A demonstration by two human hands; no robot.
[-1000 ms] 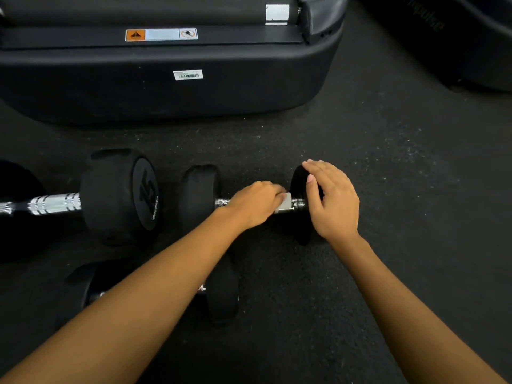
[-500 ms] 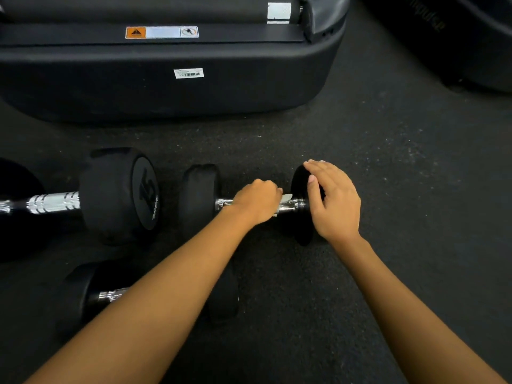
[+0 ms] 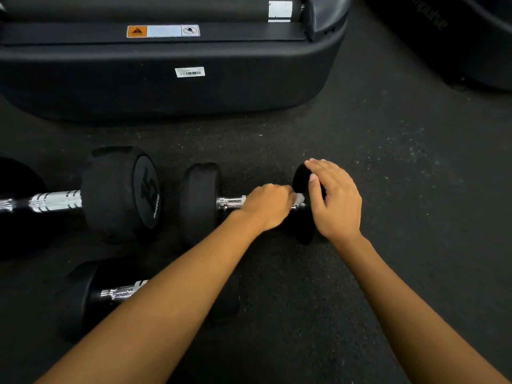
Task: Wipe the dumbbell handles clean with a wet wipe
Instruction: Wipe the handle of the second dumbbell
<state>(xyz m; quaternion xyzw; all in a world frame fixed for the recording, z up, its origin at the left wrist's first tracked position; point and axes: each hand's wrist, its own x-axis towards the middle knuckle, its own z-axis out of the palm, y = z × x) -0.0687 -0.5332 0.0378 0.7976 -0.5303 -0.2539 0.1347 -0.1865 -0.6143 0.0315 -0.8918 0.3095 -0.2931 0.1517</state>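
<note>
Wet wipe (image 3: 299, 199): white, only a small corner showing, on the chrome handle (image 3: 230, 203) of the middle dumbbell (image 3: 201, 200), close against its right head (image 3: 300, 177). Left grip (image 3: 267, 206) curled round the handle, pinching the wipe to the bar; knuckles up, fingertips hidden. Right grip (image 3: 336, 200) rests over the top of the right head, fingers nearly straight and together, thumb against the head's inner face, holding nothing. Dumbbell lies left to right on the dark speckled floor (image 3: 388, 162), mid-scene. Just left of it, almost end to end, a larger dumbbell marked 15 (image 3: 119, 194), its left end out of frame. Nearer, lower left, a third dumbbell (image 3: 80, 297), partly hidden under the left forearm. Beyond, a black machine base (image 3: 166, 87) with a barcode sticker (image 3: 190, 72) and an orange warning label (image 3: 163, 31). Another black machine (image 3: 471, 37) at far right.
</note>
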